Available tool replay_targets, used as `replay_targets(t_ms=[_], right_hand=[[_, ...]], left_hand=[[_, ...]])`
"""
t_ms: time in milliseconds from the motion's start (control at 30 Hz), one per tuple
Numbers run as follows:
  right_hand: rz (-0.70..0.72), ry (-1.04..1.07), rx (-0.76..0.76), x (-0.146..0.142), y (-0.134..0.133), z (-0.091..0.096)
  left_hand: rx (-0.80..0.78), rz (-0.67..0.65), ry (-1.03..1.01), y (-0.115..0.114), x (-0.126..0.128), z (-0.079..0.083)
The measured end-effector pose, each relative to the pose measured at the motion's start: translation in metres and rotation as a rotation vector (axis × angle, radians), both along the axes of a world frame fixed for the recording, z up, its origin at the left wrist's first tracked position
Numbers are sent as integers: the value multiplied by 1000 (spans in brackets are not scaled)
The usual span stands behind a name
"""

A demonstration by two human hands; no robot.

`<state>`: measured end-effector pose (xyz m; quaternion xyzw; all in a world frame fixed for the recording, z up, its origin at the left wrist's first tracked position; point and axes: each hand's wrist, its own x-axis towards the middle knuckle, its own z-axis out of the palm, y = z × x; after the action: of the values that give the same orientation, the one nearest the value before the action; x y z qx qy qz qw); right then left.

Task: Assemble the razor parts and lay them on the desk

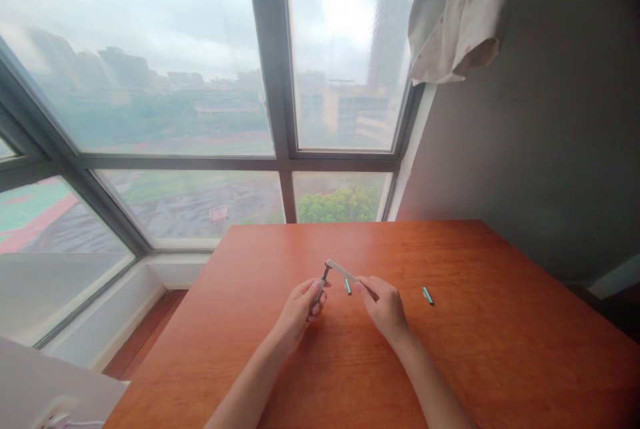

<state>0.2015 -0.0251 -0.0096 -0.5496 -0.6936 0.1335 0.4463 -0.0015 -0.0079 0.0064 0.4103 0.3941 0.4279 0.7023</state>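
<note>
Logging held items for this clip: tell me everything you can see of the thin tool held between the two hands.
The thin tool looks like two slim pieces meeting at an angle: a dark, narrow stem rising from the left hand and a pale, flat bar running down-right into the right hand. Material is unclear; too small to tell. It is held just above the reddish wooden table, each end pinched in fingers. A small teal piece lies on the table just below the bar.
</note>
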Motion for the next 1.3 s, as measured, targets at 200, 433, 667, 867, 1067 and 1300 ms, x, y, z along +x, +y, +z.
replay_targets(t_ms=[200, 433, 667, 867, 1067, 1300], right_hand=[[-39, 38, -27, 1, 0, 0], [42, 118, -126, -2, -1, 8], [75, 168, -127, -3, -4, 13], [55, 150, -75, -3, -4, 15], [67, 171, -67, -3, -4, 17], [44, 131, -46, -3, -4, 16]], left_hand=[[42, 31, -3, 3, 1, -6], [118, 94, -24, 6, 0, -12], [126, 115, -20, 7, -1, -13], [110, 101, -11, 6, 1, -7], [131, 87, -14, 7, 0, -9], [107, 112, -22, 5, 2, -6]])
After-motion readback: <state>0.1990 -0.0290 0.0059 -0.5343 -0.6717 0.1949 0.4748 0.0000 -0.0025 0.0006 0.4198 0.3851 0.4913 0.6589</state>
